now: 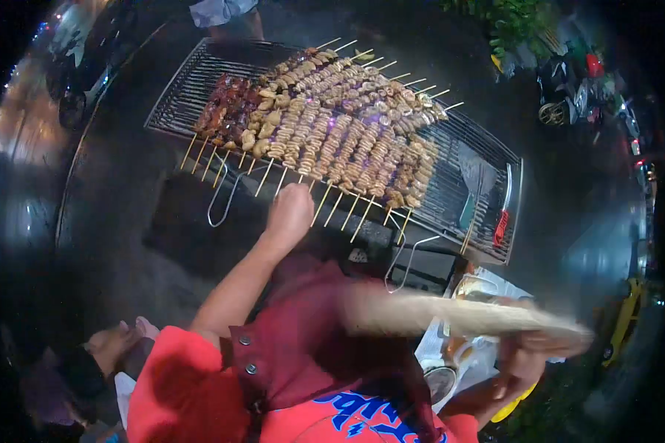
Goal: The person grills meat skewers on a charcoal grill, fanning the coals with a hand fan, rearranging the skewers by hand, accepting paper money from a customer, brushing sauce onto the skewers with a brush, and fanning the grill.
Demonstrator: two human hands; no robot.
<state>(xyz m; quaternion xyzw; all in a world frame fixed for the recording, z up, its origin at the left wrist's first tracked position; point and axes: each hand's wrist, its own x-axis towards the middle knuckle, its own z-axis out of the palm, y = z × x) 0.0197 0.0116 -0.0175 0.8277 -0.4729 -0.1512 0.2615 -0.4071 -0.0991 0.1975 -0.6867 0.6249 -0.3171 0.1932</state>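
Skewers crowd your grill!
Your left hand clenches a stick around six o'clock; your right hand, four o'clock, grips a blurred fan.

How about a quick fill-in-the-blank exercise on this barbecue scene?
1. The blurred object is in the ____ hand.
2. The person's ____ hand is at the lower ends of the skewers.
3. The handle nearest the right end of the grill is coloured ____.

Missing words: right; left; red.
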